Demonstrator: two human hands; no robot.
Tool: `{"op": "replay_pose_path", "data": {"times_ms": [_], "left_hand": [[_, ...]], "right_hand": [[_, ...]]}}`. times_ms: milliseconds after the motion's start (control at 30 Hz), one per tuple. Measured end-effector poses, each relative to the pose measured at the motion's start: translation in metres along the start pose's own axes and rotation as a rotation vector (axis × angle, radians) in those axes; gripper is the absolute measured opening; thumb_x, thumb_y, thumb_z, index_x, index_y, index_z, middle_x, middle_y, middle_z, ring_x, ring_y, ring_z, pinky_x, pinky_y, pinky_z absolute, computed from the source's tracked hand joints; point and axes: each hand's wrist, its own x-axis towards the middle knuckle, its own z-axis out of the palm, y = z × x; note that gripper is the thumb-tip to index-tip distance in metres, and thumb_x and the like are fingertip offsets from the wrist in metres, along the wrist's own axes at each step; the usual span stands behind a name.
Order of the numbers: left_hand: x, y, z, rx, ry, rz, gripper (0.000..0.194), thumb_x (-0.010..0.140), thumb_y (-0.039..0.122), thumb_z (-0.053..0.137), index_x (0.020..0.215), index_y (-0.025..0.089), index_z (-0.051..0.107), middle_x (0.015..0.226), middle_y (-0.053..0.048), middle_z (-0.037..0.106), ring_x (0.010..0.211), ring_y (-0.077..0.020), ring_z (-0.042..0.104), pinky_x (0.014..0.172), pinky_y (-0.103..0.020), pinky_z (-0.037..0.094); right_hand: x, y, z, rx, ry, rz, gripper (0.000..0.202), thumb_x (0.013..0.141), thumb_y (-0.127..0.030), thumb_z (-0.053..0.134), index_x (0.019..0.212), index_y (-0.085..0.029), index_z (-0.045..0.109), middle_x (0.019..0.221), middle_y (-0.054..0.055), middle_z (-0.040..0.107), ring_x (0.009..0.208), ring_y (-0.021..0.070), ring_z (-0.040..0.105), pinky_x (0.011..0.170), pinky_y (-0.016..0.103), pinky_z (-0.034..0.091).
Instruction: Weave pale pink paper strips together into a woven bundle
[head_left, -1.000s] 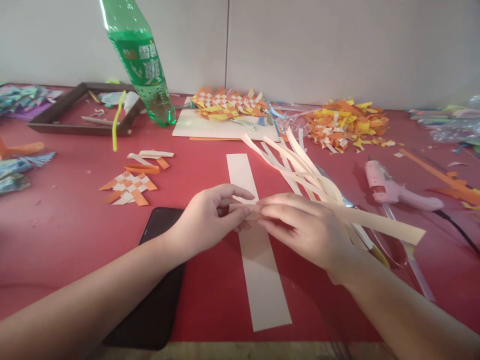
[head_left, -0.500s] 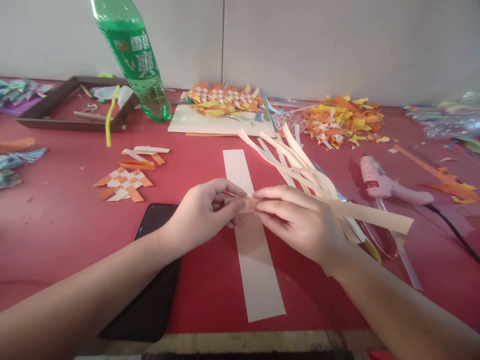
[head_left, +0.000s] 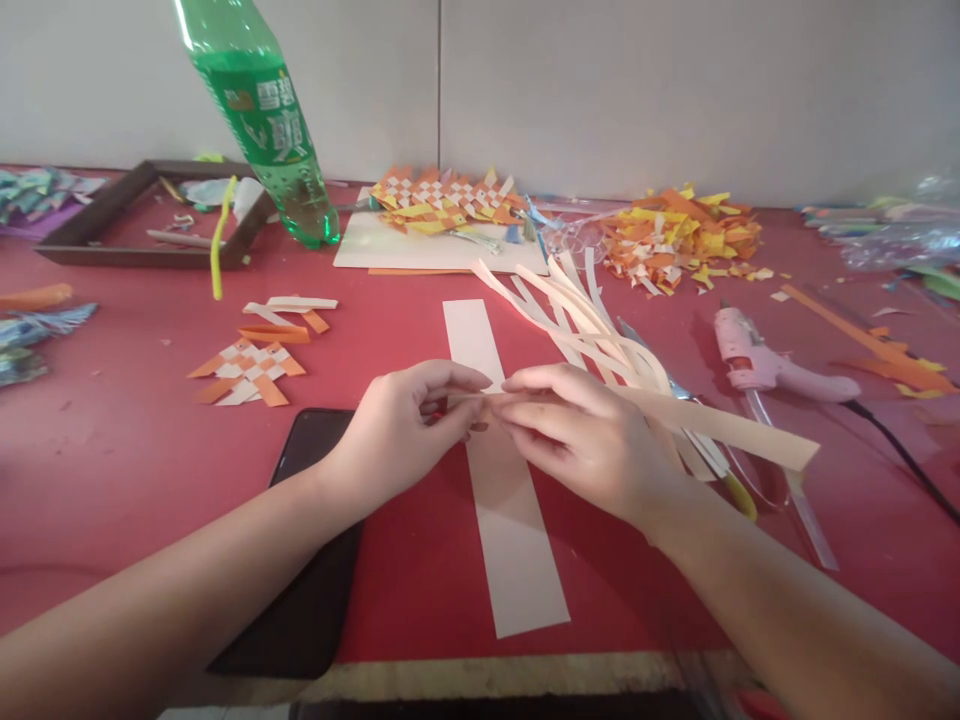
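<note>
My left hand (head_left: 409, 415) and my right hand (head_left: 581, 430) meet over the middle of the table, both pinching a pale cream paper strip (head_left: 720, 420). Its long end sticks out to the right past my right hand; the part between my fingertips is mostly hidden. Beneath my hands a wide white paper strip (head_left: 517, 560) lies lengthwise on the red table (head_left: 420, 600). Several loose cream strips (head_left: 600, 325) lie in a curling bunch just beyond my right hand. To the left of the white strip is a black phone (head_left: 300, 600), partly under my left forearm.
A woven orange-and-white paper fish (head_left: 247, 372) lies at left. Behind stand a green soda bottle (head_left: 274, 130) and a dark frame (head_left: 135, 255). More woven fish (head_left: 450, 200) and an orange-yellow paper pile (head_left: 682, 240) lie at the back. A pink glue gun (head_left: 780, 370) and scissors (head_left: 739, 495) are at right.
The piece between my fingertips has turned and now shows less of its flat face. My right hand has shifted slightly left. The view has moved a little.
</note>
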Motion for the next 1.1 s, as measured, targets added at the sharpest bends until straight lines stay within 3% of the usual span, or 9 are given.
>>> {"op": "replay_pose_path", "data": {"times_ms": [333,500,633,733,833,900,1000,1100], "left_hand": [[-0.002,0.005,0.000,0.074,-0.034,0.028,0.015,0.088,0.028,0.061,0.095,0.017,0.069,0.094,-0.005,0.075,0.086,-0.0181,0.073,0.080,-0.028,0.059],[-0.005,0.007,0.000,0.290,0.030,0.191,0.024,0.081,0.034,0.071,0.102,0.022,0.068,0.101,-0.004,0.074,0.095,-0.0195,0.069,0.081,-0.027,0.057],[-0.006,0.007,0.000,0.390,0.022,0.318,0.006,0.086,0.024,0.065,0.087,0.022,0.071,0.096,-0.002,0.075,0.090,-0.0161,0.069,0.081,-0.024,0.054],[-0.006,0.007,0.000,0.406,0.046,0.297,0.008,0.086,0.019,0.063,0.083,0.021,0.070,0.090,-0.001,0.075,0.084,-0.0150,0.069,0.075,-0.022,0.054],[-0.006,0.008,0.001,0.410,0.108,0.225,0.005,0.083,0.020,0.065,0.081,0.021,0.070,0.084,0.000,0.075,0.077,-0.0150,0.069,0.069,-0.022,0.053],[-0.007,0.010,0.001,0.396,0.157,0.195,0.006,0.084,0.023,0.064,0.081,0.021,0.069,0.083,-0.001,0.075,0.076,-0.0149,0.068,0.068,-0.022,0.054],[-0.008,0.013,0.001,0.360,0.199,0.201,0.009,0.086,0.027,0.063,0.082,0.020,0.067,0.081,-0.001,0.073,0.073,-0.0134,0.067,0.066,-0.021,0.054],[-0.010,0.014,0.001,0.273,0.177,0.270,0.009,0.085,0.027,0.064,0.088,0.019,0.065,0.081,-0.002,0.071,0.067,-0.0113,0.065,0.062,-0.020,0.054]], "right_hand": [[0.004,-0.004,-0.004,0.022,0.009,0.057,0.019,0.089,-0.012,0.058,0.095,-0.022,0.073,0.101,0.007,0.073,0.090,0.0196,0.068,0.079,0.035,0.058],[0.005,-0.004,-0.002,0.085,0.041,0.064,0.017,0.088,-0.012,0.059,0.092,-0.022,0.071,0.092,0.005,0.075,0.086,0.0201,0.067,0.077,0.036,0.057],[0.005,-0.002,0.001,0.095,0.056,0.025,0.015,0.088,-0.011,0.059,0.092,-0.022,0.069,0.090,0.005,0.074,0.081,0.0197,0.066,0.074,0.035,0.056],[0.005,-0.002,0.000,0.043,0.072,-0.011,0.016,0.086,-0.011,0.062,0.095,-0.023,0.067,0.090,0.004,0.074,0.085,0.0216,0.065,0.079,0.039,0.055],[0.002,-0.005,-0.005,-0.074,0.194,-0.046,0.019,0.081,-0.011,0.068,0.095,-0.024,0.067,0.095,0.006,0.072,0.096,0.0256,0.063,0.087,0.044,0.052],[-0.001,-0.009,-0.009,-0.072,0.257,-0.068,0.021,0.078,-0.011,0.072,0.093,-0.025,0.066,0.090,0.005,0.071,0.092,0.0246,0.063,0.083,0.041,0.053],[-0.005,-0.016,-0.009,0.116,0.141,0.027,0.012,0.082,-0.014,0.069,0.086,-0.024,0.066,0.068,0.000,0.065,0.062,0.0157,0.058,0.060,0.030,0.051],[-0.003,-0.019,-0.002,0.479,-0.045,0.303,0.003,0.087,-0.023,0.066,0.087,-0.022,0.069,0.068,-0.001,0.065,0.055,0.0120,0.055,0.051,0.025,0.047]]}}
